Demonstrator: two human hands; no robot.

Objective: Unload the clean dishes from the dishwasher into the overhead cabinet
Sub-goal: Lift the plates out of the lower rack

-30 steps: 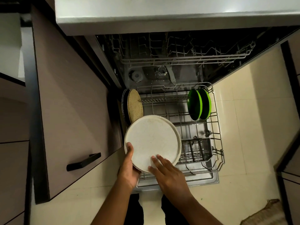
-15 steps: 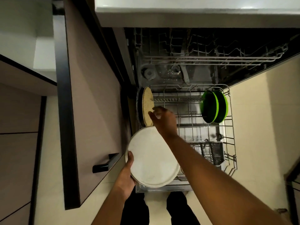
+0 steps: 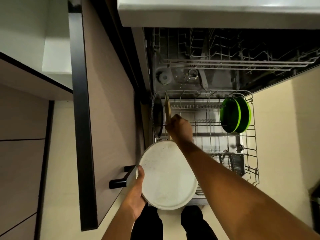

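My left hand (image 3: pixel 137 193) grips a white round plate (image 3: pixel 168 175) by its left rim, flat over the front of the lower rack (image 3: pixel 249 135). My right hand (image 3: pixel 180 128) reaches into the rack's left side and grips the edge of a tan speckled plate (image 3: pixel 167 110) standing upright there. A dark plate (image 3: pixel 157 115) stands just left of the tan one. Two green plates (image 3: pixel 234 115) stand upright at the rack's right side.
The dishwasher's upper rack (image 3: pixel 233 62) is pulled partly out under the countertop (image 3: pixel 207 13). An open cabinet drawer front with a black handle (image 3: pixel 119 181) stands close on the left. A cutlery basket (image 3: pixel 232 161) sits in the lower rack's front right. Tiled floor lies to the right.
My right hand left the white plate and reached forward to the tan plate, now gripping it; the tan plate has turned edge-on. My left hand keeps holding the white plate alone.
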